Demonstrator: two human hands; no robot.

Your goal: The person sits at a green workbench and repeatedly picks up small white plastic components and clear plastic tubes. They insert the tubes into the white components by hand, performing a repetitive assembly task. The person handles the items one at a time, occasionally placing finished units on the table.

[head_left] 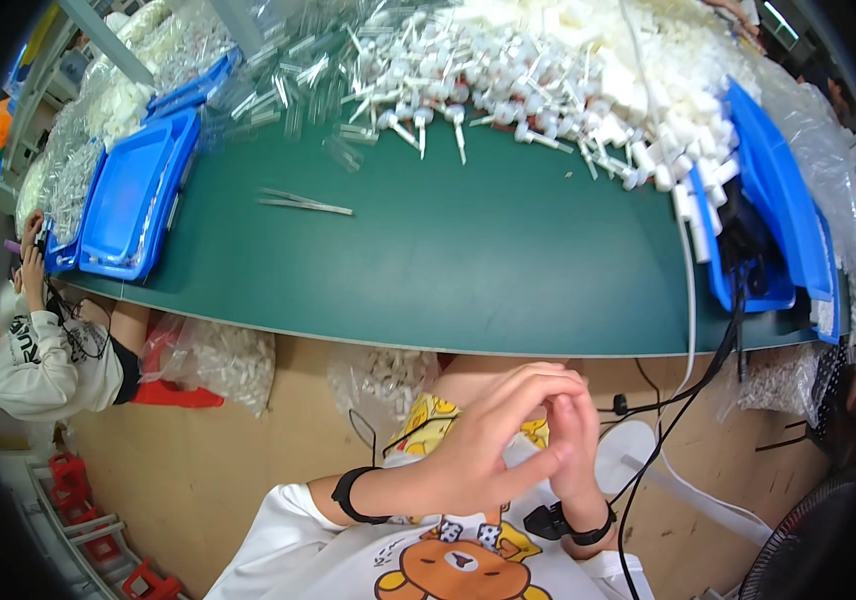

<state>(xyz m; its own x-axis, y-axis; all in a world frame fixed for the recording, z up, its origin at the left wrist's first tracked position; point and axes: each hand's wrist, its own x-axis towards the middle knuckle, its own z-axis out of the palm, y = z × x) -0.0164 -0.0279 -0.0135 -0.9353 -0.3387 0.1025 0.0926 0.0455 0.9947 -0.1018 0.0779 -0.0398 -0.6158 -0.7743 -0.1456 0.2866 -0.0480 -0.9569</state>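
Observation:
My left hand and my right hand meet above my lap, just off the near edge of the green table. The left hand's fingers arch over and touch the right hand's upturned fingertips. A gap shows between the left thumb and its fingers, and nothing is seen held in either hand. Part of the right hand's fingers is hidden by the left. Farther off on the table lies a pair of metal tweezers, apart from both hands. Beyond it is a heap of white plastic parts with thin stems.
Clear tubes and white foam-like cylinders lie at the back. Blue trays stand at left and right. Black cables hang by my right arm. A person sits at left. Bags of parts sit below the table.

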